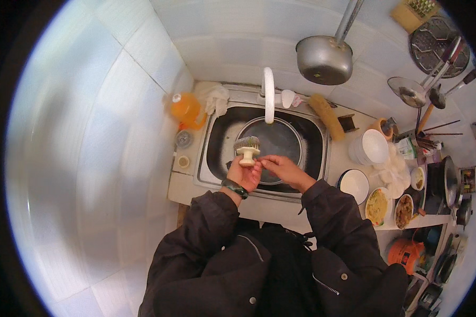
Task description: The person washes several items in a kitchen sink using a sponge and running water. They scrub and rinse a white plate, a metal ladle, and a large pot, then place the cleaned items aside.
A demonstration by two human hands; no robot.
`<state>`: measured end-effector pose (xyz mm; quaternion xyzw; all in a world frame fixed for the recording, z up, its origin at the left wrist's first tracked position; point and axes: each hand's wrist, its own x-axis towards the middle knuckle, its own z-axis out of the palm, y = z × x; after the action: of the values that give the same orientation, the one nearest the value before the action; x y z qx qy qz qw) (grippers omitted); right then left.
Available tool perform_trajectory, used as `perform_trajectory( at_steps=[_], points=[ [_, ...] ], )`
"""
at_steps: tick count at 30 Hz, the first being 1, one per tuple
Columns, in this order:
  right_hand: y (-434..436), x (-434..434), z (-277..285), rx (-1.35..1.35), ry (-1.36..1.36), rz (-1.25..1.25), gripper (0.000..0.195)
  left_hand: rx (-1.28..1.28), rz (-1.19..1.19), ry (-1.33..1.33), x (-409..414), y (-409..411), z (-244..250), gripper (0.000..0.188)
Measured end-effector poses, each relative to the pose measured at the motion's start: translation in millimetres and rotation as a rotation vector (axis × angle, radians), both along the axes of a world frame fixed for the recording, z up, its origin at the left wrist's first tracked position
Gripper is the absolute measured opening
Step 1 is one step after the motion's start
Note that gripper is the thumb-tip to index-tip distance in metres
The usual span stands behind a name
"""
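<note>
Over a stainless steel sink (pixel 217 158), my left hand (pixel 244 176) holds a cream knob handle (pixel 247 155). A steel-wire scouring pad (pixel 248 142) with small green bits caught in it tops that handle. My right hand (pixel 287 170) reaches in from the right. Its thumb and forefinger are close together beside the handle's base and my left fingertips; whether they pinch something is not clear. Below the hands, a round metal pan or basin (pixel 287 140) lies in the sink. A white-looking curved faucet spout (pixel 269 95) arches above it. A dark bangle circles my left wrist.
Left of the sink stand an orange liquid bottle (pixel 187 111) and a crumpled white cloth (pixel 218 99). A loofah (pixel 327 117), stacked white bowls (pixel 371 146), plates (pixel 354 186) and food dishes (pixel 377 208) line the right counter. A saucepan (pixel 324 59) hangs on the wall.
</note>
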<state>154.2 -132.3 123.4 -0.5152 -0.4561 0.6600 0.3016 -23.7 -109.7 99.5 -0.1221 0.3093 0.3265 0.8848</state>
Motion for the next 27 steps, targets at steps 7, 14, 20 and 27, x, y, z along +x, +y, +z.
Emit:
perform_trajectory(
  at_steps=[7,14,20,27],
  points=[
    [-2,-7,10,-0.066,0.111,-0.038,0.034,0.100,-0.157,0.104,12,-5,18,0.038],
    [-9,-15,-5,-0.220,0.283,-0.363,0.031,0.357,-0.568,0.518,23,-18,8,0.052],
    [-5,43,-11,-0.067,0.095,-0.511,0.025,1.063,-0.440,1.591,-61,-6,-90,0.044],
    [-22,82,-2,-0.114,0.115,-0.695,0.024,0.484,-0.520,1.028,-81,11,-152,0.047]
  ],
)
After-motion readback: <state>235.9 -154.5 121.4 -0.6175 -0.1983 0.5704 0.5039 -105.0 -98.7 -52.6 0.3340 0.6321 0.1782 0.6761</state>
